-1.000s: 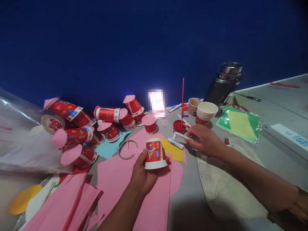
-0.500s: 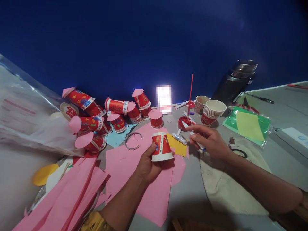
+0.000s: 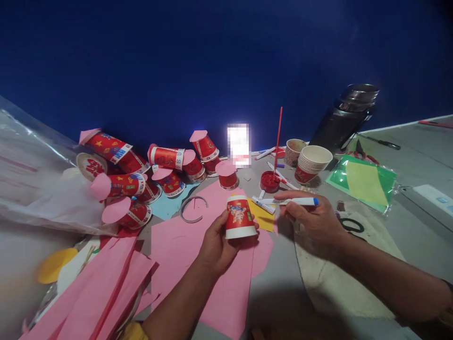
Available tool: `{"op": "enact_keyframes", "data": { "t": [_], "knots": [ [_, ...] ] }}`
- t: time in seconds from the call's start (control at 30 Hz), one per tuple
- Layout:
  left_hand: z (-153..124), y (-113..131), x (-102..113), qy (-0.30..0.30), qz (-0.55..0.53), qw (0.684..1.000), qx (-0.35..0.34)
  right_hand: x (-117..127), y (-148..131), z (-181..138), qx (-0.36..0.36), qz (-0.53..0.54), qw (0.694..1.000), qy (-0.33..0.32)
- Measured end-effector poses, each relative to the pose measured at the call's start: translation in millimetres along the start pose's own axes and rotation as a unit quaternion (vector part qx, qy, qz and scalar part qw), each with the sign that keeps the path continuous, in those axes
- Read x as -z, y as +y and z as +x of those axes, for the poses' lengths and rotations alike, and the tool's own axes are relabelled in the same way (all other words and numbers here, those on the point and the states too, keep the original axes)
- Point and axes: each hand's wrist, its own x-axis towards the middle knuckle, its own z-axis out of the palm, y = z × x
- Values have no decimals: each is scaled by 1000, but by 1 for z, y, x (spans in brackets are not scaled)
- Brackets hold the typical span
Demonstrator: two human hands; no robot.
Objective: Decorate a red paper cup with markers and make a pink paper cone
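My left hand (image 3: 217, 243) is wrapped round a red and white paper cup (image 3: 240, 217), held upside down above a sheet of pink paper (image 3: 198, 264). The cup's printed figure faces me. In my right hand (image 3: 313, 219) a white marker (image 3: 293, 201) with a blue end lies level, its other end pointing left toward the cup but apart from it. Behind the marker, a second white marker (image 3: 264, 205) rests on a yellow paper piece (image 3: 262, 217). A small pot of red paint (image 3: 269, 182) with a thin red stick (image 3: 279, 137) stands farther back.
Several red cups with pink paper tops (image 3: 125, 185) are heaped at the back left, beside a clear plastic bag (image 3: 31, 179). A roll of tape (image 3: 194, 209) lies on the pink paper. Stacked paper cups (image 3: 314, 163), a black flask (image 3: 339, 123) and a cloth (image 3: 347, 278) are on the right.
The cup has turned in my left hand, bringing its printed figure round to face me. My right hand has swung the marker from a slant to level.
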Motion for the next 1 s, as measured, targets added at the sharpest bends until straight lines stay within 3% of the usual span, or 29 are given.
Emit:
{"op": "enact_keyframes", "data": {
  "t": [0.13, 0.33, 0.5, 0.67, 0.87, 1.0],
  "knots": [
    [-1, 2, -1, -20, -6, 1000, 21, 5, 1, 4, 28, -21, 999, 11],
    [-1, -3, 1, 29, -2, 1000, 5, 1, -3, -2, 31, -7, 998, 49],
    [0, -3, 0, -6, -32, 999, 32, 5, -2, -7, 77, -48, 996, 23],
    [0, -6, 3, 3, -12, 1000, -6, 6, -7, -7, 79, -55, 995, 37],
    [1, -3, -4, 11, -9, 999, 30, 4, -5, -11, 85, -70, 994, 16],
    [0, -5, -4, 52, 9, 999, 13, 3, -8, -14, 195, -128, 972, 14]
  ]
}}
